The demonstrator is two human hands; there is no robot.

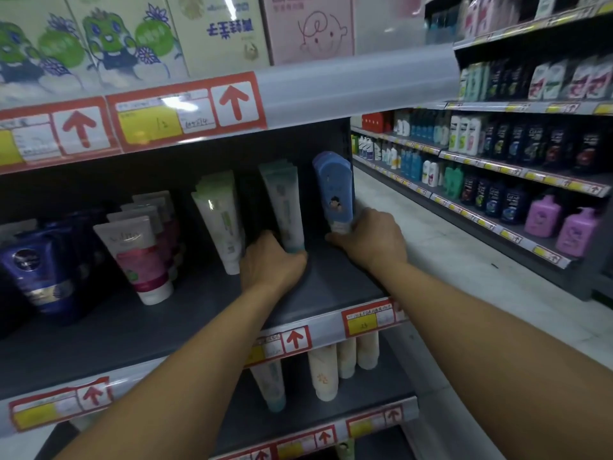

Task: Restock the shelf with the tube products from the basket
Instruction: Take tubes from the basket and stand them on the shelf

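Dark grey shelf: a metal store shelf (139, 327) at chest height, seen from above the person's two bare forearms, with red-and-yellow price labels along its front lip.
Far left: dark blue tubes (36, 277) standing cap-down in a row, leaning back.
Left of centre: white tubes with pink lower halves and white caps (139, 257), cap-down, one behind another.
Centre: white tubes with pale green print (220, 220), upright on their caps, just left of the left hand.
Left hand: the left hand (270, 263) rests on the shelf, fingers wrapped round the base of a white tube with a teal cap (285, 207); more tubes of the same kind stand behind it.
Gap: bare shelf between the two hands.
Right hand: the right hand (370, 240) is at the shelf's right end, fingers closed on the white cap end of a blue rounded tube with a small cartoon figure (335, 190), which stands upright, cap-down, on the shelf.
Shelf above: pale cartons with green cartoon characters (109, 38) and a pink carton (308, 28).
Shelf below: cream tubes (345, 363) standing cap-down.
Far right: across a pale floor aisle, shelves of bottles, including purple pump bottles (560, 224).
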